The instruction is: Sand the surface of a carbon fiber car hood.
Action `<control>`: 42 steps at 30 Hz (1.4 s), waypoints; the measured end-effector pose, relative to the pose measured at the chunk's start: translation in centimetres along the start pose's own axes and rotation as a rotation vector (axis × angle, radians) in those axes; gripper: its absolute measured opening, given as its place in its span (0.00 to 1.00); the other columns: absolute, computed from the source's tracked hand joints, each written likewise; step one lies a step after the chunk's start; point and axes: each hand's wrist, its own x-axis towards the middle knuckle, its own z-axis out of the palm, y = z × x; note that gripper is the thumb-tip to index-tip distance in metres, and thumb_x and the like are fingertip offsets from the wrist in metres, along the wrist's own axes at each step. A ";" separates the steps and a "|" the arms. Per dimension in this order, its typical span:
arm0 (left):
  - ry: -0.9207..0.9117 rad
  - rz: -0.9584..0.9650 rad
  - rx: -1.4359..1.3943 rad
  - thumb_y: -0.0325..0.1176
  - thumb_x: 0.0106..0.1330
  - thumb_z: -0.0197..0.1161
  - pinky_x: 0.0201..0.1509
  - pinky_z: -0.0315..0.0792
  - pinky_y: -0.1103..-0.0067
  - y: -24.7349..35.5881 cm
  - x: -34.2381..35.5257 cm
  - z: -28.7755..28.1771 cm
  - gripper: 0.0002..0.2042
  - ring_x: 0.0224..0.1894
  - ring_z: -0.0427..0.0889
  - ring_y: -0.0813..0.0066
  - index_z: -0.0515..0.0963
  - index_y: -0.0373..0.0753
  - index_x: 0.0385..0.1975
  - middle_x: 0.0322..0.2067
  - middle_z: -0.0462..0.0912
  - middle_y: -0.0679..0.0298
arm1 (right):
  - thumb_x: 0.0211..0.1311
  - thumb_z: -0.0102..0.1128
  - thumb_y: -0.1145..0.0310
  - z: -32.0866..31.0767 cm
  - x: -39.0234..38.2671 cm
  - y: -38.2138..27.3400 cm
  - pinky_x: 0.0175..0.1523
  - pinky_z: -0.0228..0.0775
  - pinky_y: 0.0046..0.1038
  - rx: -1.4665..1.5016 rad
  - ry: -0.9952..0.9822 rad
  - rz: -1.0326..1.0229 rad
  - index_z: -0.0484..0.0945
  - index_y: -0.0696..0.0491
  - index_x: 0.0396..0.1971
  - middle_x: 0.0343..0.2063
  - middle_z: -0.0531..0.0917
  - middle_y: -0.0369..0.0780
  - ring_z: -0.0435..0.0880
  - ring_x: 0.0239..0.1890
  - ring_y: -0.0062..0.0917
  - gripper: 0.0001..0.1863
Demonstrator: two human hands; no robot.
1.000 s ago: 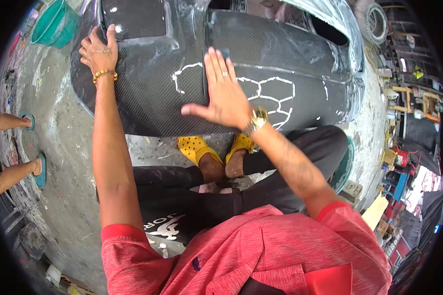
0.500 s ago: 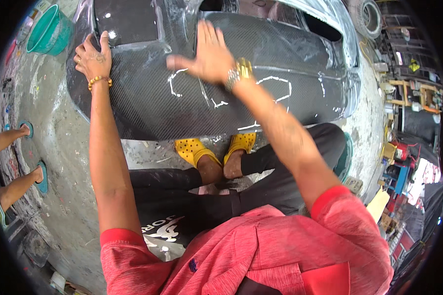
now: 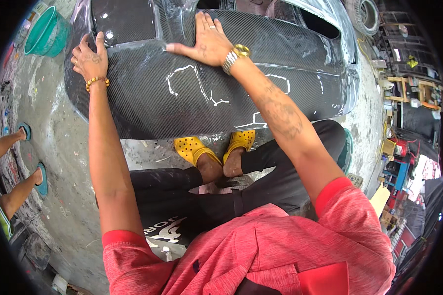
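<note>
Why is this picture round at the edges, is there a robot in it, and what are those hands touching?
There's no robot here! A person wears a camera on their head. It looks down through a very wide lens, so everything bends near the edges.

The left hand rests near the left end of a big, dark, shiny panel. I can't tell whether it grips it. The right hand lies flat on top, its fingers pointing away from the person. I see nothing held in it.

The white lines on the panel may be light shining back. Below are yellow shoes, and at the upper left is a green bucket.
</note>
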 end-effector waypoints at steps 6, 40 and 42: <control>-0.012 -0.018 0.010 0.67 0.67 0.57 0.67 0.62 0.49 -0.3 -0.3 0.2 0.33 0.65 0.70 0.43 0.77 0.50 0.63 0.61 0.75 0.50 | 0.49 0.55 0.16 1.4 -6.7 -1.6 0.82 0.33 0.46 -0.152 -0.112 -0.126 0.43 0.77 0.72 0.74 0.48 0.68 0.44 0.80 0.52 0.77; -0.012 -0.052 -0.048 0.64 0.71 0.55 0.67 0.63 0.49 -0.5 0.3 0.4 0.30 0.63 0.72 0.45 0.79 0.46 0.60 0.57 0.79 0.54 | 0.61 0.46 0.22 0.6 -15.4 -4.1 0.82 0.33 0.47 -0.213 -0.065 -0.088 0.47 0.74 0.73 0.77 0.48 0.61 0.44 0.81 0.49 0.66; -0.003 -0.050 -0.062 0.64 0.71 0.55 0.67 0.63 0.49 -0.7 0.4 0.5 0.30 0.63 0.72 0.45 0.80 0.46 0.60 0.57 0.79 0.54 | 0.62 0.45 0.22 1.4 -12.3 -3.3 0.82 0.34 0.47 -0.163 -0.024 -0.075 0.47 0.74 0.73 0.77 0.49 0.61 0.44 0.81 0.49 0.66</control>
